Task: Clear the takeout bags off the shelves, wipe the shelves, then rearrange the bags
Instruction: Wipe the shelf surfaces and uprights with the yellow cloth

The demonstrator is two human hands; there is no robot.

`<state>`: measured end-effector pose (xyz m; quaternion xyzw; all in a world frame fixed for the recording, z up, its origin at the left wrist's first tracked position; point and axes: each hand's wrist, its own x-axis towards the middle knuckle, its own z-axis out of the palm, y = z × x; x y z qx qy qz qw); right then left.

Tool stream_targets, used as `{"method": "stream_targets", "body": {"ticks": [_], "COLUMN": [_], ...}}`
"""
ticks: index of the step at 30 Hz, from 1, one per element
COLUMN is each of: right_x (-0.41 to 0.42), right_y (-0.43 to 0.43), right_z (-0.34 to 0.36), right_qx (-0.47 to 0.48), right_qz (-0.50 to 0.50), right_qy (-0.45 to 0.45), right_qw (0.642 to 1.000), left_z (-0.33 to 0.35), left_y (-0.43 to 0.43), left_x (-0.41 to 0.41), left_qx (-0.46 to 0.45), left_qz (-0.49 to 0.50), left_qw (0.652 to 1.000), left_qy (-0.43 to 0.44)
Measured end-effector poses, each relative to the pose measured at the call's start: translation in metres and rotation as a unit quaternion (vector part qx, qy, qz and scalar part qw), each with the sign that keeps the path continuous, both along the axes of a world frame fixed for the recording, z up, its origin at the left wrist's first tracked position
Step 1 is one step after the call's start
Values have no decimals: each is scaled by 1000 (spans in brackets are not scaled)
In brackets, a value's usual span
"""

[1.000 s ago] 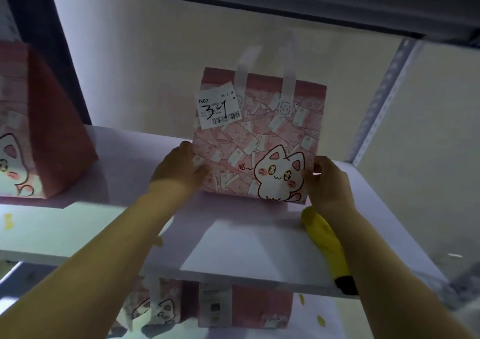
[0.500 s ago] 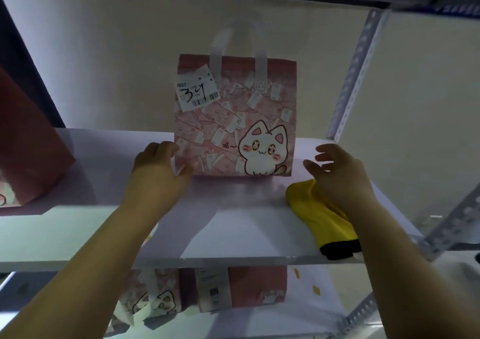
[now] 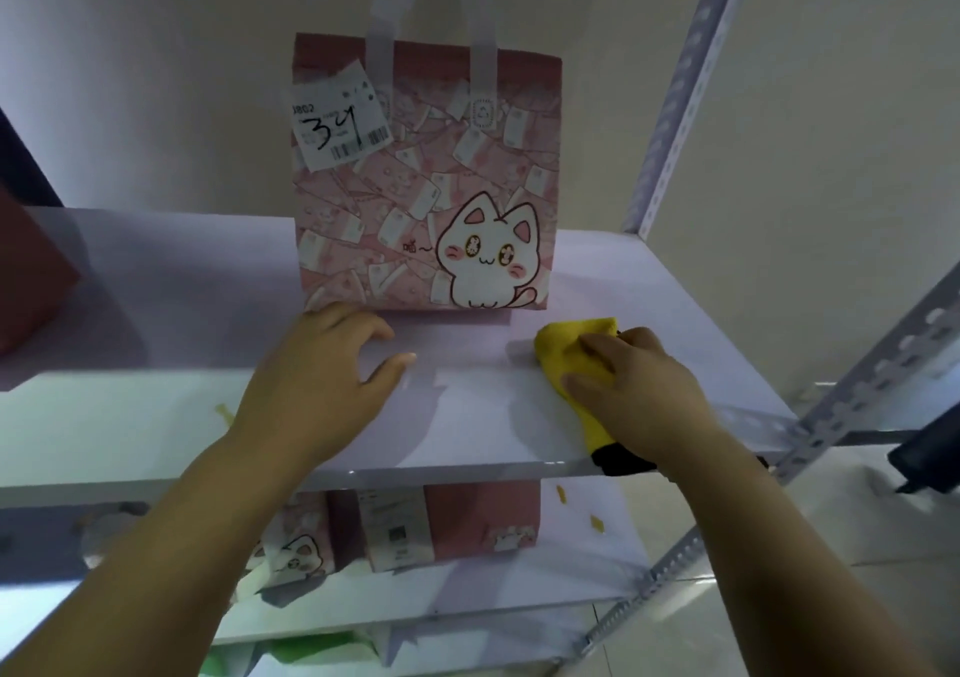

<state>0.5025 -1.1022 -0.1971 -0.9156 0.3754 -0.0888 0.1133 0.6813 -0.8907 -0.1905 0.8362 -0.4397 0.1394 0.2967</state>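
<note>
Two hands are showing at one white shelf board [image 3: 467, 416].

Item 1: a pink fabric takeout bag printed with a white cartoon cat [image 3: 426, 183] is standing upright toward the far side of this board, near its middle, its pale handles rising against the wall. A white paper label with a handwritten "34" and a barcode [image 3: 340, 128] is sticking to its upper left corner.

Item 2: my left hand [image 3: 322, 380] is resting on the board just near of the bag's lower left corner, fingers loosely spread and holding nothing. I cannot tell whether the fingertips are touching the bag.

Item 3: my right hand [image 3: 639, 390] is lying over a bunched yellow cloth with a black edge [image 3: 571, 344] at the right near part of the board, fingers curling over it and thumb pressing its near side.

Item 4: a second pink bag [image 3: 31, 281] is showing partly at the far left edge.

Item 5: more pink cat-print bags [image 3: 457, 520] are sitting on the lower white shelf [image 3: 597, 562].

Item 6: a perforated grey metal upright [image 3: 685, 84] is rising at the right.
</note>
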Motion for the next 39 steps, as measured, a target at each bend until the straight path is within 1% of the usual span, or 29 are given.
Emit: {"method": "stream_targets", "body": {"ticks": [5,10,16,19,22,29,32,34,36,39], "right_x": [6,24,64,88,108,162,168,159,145,121], "right_y": [36,79,138,167,191,239,253,250,239,215], "right_z": [0,1,-2,-4,-6,-5,-8,-10,-10,-9], "right_qx": [-11,0,-17,-40,-61,-74,-89,-88,-66,-44], "right_qz": [0,34,59,80,105,157,184,191,184,116], "right_qy": [-81,-109,-125,-114,-81,12,23,10,0,-18], "right_qw": [997,993,990,989,989,985,979,978,981,992], "left_z": [-2,-1,-6,-13,-19,-25,-28,-31,-33,-32], "left_y": [39,90,151,174,188,200,202,204,205,206], "left_x": [8,25,54,69,77,84,87,90,93,97], "left_qx": [12,27,85,118,138,135,137,142,144,150], "left_qz": [19,57,79,81,45,7,7,6,1,-5], "left_qw": [1000,998,993,990,989,991,990,990,990,989], "left_qy": [1,8,-9,-6,-4,-5,3,3,0,2]}}
